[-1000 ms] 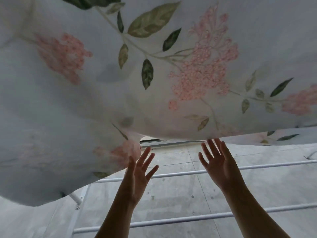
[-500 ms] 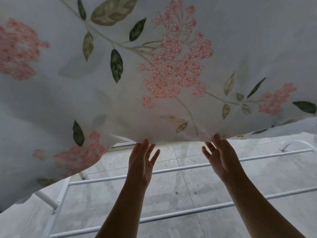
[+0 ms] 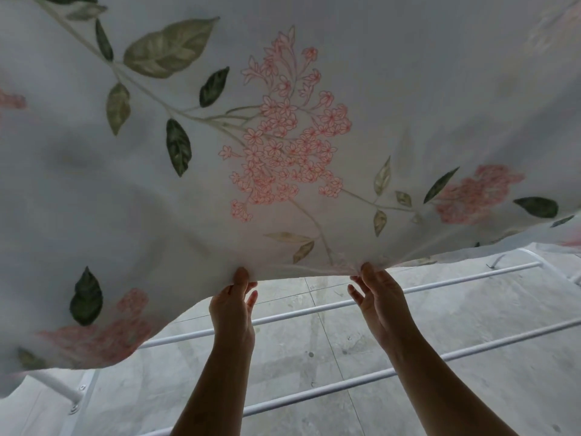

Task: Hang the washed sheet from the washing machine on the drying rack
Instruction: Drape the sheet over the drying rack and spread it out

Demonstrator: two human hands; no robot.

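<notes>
a second ago both palms were spread below the sheet (image 3: 314, 105); now left hand (image 3: 234, 305) and right hand (image 3: 379, 298) pinch its hem, seemingly ready to spread it over the drying rack (image 3: 314, 309).

I see the pale floral-printed cotton sheet (image 3: 283, 136) spread across the upper part of my view, above and ahead of both hands. The left hand (image 3: 234, 305) sits at the sheet's near edge, left of centre; the right hand (image 3: 379, 298) meets the same edge to its right, well apart from it. Below the hands and the sheet lie the white metal-tube drying rack (image 3: 314, 313) bars, running left to right, one behind another. Under the rack lies the grey concrete-tile floor (image 3: 487, 398). The sheet's left part hangs lower, covering the rack's left end.
</notes>
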